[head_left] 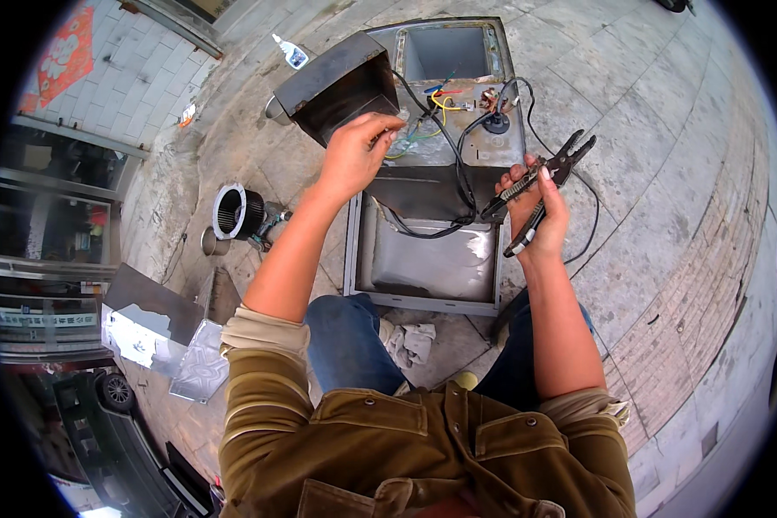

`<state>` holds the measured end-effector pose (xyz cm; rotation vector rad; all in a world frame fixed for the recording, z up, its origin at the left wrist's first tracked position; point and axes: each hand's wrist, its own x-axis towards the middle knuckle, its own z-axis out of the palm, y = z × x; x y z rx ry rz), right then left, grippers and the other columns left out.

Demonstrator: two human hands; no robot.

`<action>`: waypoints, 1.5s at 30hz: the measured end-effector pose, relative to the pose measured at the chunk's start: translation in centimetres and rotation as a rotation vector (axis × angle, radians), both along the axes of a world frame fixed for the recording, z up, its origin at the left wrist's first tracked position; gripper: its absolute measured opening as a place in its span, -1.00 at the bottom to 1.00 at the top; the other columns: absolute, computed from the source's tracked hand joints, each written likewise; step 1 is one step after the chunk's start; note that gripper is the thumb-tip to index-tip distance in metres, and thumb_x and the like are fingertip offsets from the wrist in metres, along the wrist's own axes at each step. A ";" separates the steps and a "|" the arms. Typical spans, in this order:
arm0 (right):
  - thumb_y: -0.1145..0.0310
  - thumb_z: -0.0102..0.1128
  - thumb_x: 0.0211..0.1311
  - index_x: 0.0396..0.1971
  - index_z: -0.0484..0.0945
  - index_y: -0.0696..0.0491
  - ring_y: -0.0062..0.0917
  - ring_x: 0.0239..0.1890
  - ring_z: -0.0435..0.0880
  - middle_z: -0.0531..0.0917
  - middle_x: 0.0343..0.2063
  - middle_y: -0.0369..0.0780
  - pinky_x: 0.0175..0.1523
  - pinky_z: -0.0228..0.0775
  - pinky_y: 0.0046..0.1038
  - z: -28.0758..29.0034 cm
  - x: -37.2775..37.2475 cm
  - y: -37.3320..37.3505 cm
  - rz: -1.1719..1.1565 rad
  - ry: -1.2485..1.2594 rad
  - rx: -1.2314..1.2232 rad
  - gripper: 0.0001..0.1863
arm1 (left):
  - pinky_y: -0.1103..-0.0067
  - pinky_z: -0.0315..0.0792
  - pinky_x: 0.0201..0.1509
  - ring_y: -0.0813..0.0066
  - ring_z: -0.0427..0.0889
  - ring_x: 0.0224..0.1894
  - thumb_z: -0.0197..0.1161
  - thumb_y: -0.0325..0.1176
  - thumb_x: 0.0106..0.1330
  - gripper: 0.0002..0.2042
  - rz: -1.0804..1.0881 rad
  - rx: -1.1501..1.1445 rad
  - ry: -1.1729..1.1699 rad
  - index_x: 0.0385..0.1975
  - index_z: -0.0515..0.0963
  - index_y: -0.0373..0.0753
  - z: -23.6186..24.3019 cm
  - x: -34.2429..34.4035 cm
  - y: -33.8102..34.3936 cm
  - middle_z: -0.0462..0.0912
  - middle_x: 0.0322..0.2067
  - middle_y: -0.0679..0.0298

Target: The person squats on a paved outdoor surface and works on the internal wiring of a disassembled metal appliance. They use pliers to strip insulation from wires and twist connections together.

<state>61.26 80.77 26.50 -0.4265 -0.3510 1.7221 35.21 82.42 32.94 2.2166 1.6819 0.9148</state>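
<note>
Above the metal housing (pixel 427 259), thin wires (pixel 406 138) are pinched by the left hand (pixel 354 155) at eleven o'clock. Black pliers (pixel 540 186) are gripped by the right hand (pixel 540 216) at one o'clock.

One head cam, fisheye, looking down, close over hands, no 2nd view

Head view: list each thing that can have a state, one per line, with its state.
Metal appliance housing: lying on the pavement, opened up, inside exposed.
Wires: loose, spilling out over the housing.
Pliers: jaws open, held in the right hand.
Left hand: fingers pinched on a thin wire.
Blower wheel: removed, lying on the ground.
Rag: crumpled on the pavement.
</note>
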 end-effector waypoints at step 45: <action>0.30 0.22 0.15 -0.14 0.45 0.13 -0.52 -0.36 0.44 0.52 -0.35 -0.24 -0.21 0.28 -0.43 0.3 -6.8 4.3 0.374 -0.262 0.043 -0.67 | 0.70 0.44 -0.24 0.68 0.53 -0.32 0.14 -0.32 0.35 -0.82 0.106 -0.355 -0.856 -0.23 0.61 -0.27 -4.4 2.3 5.1 0.62 -0.33 0.38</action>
